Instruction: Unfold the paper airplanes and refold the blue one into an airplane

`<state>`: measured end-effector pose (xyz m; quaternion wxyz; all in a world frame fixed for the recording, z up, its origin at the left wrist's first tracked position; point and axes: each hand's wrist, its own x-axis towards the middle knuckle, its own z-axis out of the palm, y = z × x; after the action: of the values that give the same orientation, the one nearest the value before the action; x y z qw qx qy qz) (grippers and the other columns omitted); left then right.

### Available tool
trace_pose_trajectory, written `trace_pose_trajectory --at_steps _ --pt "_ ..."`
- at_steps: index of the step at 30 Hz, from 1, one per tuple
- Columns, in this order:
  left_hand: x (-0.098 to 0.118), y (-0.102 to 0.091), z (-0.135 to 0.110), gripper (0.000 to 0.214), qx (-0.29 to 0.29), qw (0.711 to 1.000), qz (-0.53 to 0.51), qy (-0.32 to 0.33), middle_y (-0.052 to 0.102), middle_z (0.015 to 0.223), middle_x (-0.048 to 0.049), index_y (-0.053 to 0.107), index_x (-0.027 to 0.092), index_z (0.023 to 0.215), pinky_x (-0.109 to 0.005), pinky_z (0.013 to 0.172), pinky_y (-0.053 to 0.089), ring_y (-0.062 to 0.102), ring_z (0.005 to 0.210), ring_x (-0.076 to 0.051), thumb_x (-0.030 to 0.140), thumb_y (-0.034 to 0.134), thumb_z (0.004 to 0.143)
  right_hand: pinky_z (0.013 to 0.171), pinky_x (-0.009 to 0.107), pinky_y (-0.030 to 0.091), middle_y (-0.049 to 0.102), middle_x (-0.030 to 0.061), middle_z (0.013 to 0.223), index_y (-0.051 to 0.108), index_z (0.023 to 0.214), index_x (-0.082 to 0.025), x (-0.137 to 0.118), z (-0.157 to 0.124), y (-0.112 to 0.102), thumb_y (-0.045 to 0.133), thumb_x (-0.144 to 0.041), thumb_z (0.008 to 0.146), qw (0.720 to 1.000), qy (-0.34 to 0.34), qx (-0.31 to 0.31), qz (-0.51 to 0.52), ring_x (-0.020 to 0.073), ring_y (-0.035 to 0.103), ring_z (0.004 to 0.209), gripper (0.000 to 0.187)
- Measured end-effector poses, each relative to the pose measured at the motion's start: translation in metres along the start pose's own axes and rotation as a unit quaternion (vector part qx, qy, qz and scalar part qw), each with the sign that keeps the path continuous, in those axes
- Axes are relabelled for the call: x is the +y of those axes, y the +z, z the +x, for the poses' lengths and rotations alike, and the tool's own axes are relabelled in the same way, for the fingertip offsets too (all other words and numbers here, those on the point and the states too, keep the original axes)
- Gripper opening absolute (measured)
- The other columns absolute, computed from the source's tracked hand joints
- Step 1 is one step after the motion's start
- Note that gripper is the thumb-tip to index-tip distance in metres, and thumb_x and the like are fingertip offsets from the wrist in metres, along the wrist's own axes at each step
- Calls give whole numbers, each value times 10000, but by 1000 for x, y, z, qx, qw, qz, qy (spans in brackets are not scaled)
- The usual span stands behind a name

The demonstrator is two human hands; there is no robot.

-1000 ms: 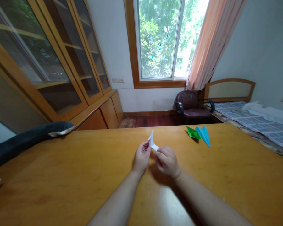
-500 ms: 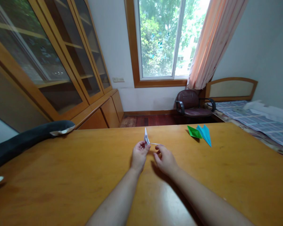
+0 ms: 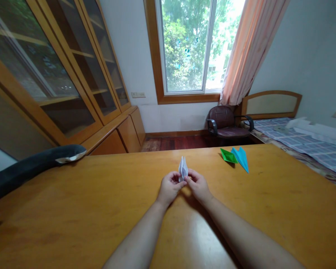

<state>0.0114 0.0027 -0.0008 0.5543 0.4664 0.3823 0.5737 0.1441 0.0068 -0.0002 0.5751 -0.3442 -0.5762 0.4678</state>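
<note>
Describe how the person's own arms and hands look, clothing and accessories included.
The left hand and right hand are gloveless, with no ring, watch or bracelet visible. The left forearm and right forearm are bare to the picture's lower edge. No sleeve shows; anything worn higher up is out of view.

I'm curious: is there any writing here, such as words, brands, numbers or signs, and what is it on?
No text can be read anywhere in this view.
Folded white paper, held between the left hand and right hand: faint greyish patches, too small to tell whether they are print.
Green folded paper and blue folded paper: no lettering visible.
Wall plate: tiny marks, too small to make out.
</note>
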Motion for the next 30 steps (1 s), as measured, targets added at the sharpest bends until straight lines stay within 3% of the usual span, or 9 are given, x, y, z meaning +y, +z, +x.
trace_pose_trajectory --at_steps 4,7,12,15,19,24,27,30 --pt "3 0 0 325 -3 1000 14 24 696 831 -43 649 137 810 -294 811 498 640 795 -163 307 836 606 843 379 512 725 58 868 716 804 -195 4 2 -4 680 -427 770 999 25 12 17 214 650 829 237" --pt "4 1 0 305 12 999 16 32 687 808 -36 645 140 804 -290 791 500 634 778 -161 323 817 629 750 339 516 703 35 744 694 748 -186 8 2 -5 672 -445 765 999 40 21 13 185 626 703 260" --pt "4 0 1 308 18 999 33 34 684 798 -38 654 140 799 -274 753 490 622 757 -159 380 789 662 743 337 517 697 40 768 667 772 -194 10 1 -4 659 -398 767 1000 21 21 5 187 625 724 204" --pt "2 -2 2 317 7 999 47 18 678 764 -37 669 132 790 -257 709 476 603 710 -145 428 747 705 693 312 520 666 18 753 600 804 -211 13 2 -2 682 -336 735 998 5 60 2 171 614 697 164" --pt "-3 -4 4 344 10 1000 22 -3 652 732 -13 622 148 805 -247 662 474 592 665 -129 427 772 671 622 264 507 611 -24 726 518 859 -235 19 2 -1 697 -262 682 992 -26 121 5 143 591 657 253" --pt "-4 -2 5 421 41 999 -26 15 543 647 76 500 192 815 -188 592 442 537 578 -73 347 824 595 711 319 530 682 16 823 582 986 -231 18 1 0 657 -269 731 996 -31 78 21 171 642 748 269" --pt "-4 -2 5 388 23 999 -23 30 609 720 39 535 185 822 -211 645 474 586 659 -99 300 822 588 770 356 533 711 39 892 630 1039 -227 15 1 -2 661 -276 729 998 -13 61 23 190 656 804 316" --pt "-5 -4 5 328 3 999 2 41 672 793 -11 615 166 817 -249 724 494 619 743 -137 252 822 577 801 372 526 720 47 896 680 930 -221 13 1 -6 682 -257 696 999 -3 50 9 201 654 822 237"
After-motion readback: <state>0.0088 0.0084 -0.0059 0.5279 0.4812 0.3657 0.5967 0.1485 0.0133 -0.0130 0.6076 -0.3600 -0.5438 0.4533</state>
